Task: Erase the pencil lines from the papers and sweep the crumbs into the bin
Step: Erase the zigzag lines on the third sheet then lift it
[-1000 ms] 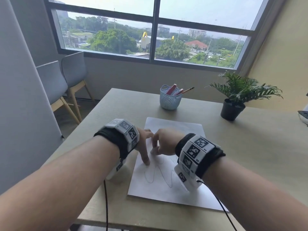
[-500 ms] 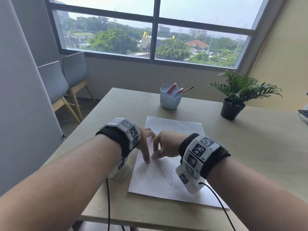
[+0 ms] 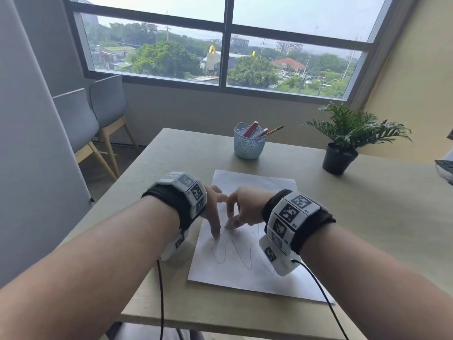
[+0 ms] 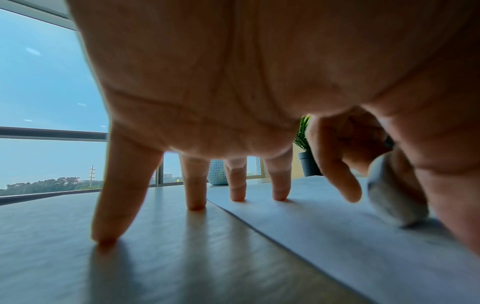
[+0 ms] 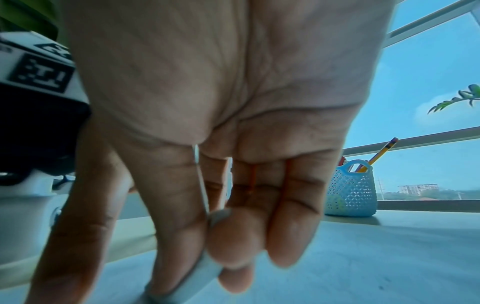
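Paper point(image 3: 245, 273), white, wavy pencil line, lying on bench point(image 3: 367, 229) at lower centre of the head view. Left hand point(image 3: 213, 212): fingers point(image 4: 124, 185) spread straight, tips pressing paper's left edge and bench. Right hand point(image 3: 245, 207): fingers clamped on grey eraser point(image 3: 230, 223), touching paper at centre frame.

Daylight from wide dark-framed window point(image 3: 225, 45); soft shadows on pale wooden table point(image 3: 367, 217). Wrist views blurred, blue-tinted, edges bowed.

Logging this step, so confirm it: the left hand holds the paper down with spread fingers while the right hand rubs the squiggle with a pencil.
Not a pencil. The right hand pinches a grey eraser, clear in the right wrist view. The pencil stands in the blue basket. The left hand does press the paper, fingers spread.
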Tool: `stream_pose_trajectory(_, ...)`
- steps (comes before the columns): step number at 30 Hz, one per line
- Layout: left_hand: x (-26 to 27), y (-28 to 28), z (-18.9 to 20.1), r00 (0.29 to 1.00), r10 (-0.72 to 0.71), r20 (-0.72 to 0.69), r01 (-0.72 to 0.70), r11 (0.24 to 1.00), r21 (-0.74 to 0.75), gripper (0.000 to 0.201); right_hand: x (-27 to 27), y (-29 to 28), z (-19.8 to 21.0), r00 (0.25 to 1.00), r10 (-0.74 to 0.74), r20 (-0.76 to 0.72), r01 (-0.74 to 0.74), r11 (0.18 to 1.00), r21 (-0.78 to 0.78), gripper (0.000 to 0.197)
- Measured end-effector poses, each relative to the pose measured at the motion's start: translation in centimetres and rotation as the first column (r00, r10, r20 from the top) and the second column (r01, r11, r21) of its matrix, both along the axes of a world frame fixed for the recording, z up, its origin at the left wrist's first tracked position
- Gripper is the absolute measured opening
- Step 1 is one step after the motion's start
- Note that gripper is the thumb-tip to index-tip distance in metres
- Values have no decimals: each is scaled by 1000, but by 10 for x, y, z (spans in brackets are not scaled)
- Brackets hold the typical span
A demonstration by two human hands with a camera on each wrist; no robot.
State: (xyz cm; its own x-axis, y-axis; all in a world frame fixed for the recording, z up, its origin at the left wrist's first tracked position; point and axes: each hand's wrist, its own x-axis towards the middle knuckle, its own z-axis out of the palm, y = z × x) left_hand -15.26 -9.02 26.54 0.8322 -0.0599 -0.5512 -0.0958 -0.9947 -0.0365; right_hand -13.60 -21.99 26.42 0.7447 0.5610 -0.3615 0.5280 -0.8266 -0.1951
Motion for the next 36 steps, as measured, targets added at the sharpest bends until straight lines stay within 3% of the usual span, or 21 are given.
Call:
stream_pose_trajectory(6, -2, -4, 0, 1000, -2, 7, 1, 1000, 17, 102, -11, -3, -3, 1000, 27, -6, -27, 999, -22, 22)
stream_pose_trajectory(12, -2, -4, -1, 1000, 12, 12, -12, 999, 30, 103, -1, -3, 1, 999, -47, 4, 47, 999, 5, 23)
stream_pose_trajectory(18, -2, -7, 1, 999, 20, 27, -21, 999, 25, 105, -10, -11, -4, 997, 35, -66, -36, 999, -12, 20)
stream_pose_trajectory(36, -1, -16, 4, 1000, 16, 19, -17, 999, 50, 102, 15, -19, -3, 997, 18, -71, -20, 1000, -21, 15)
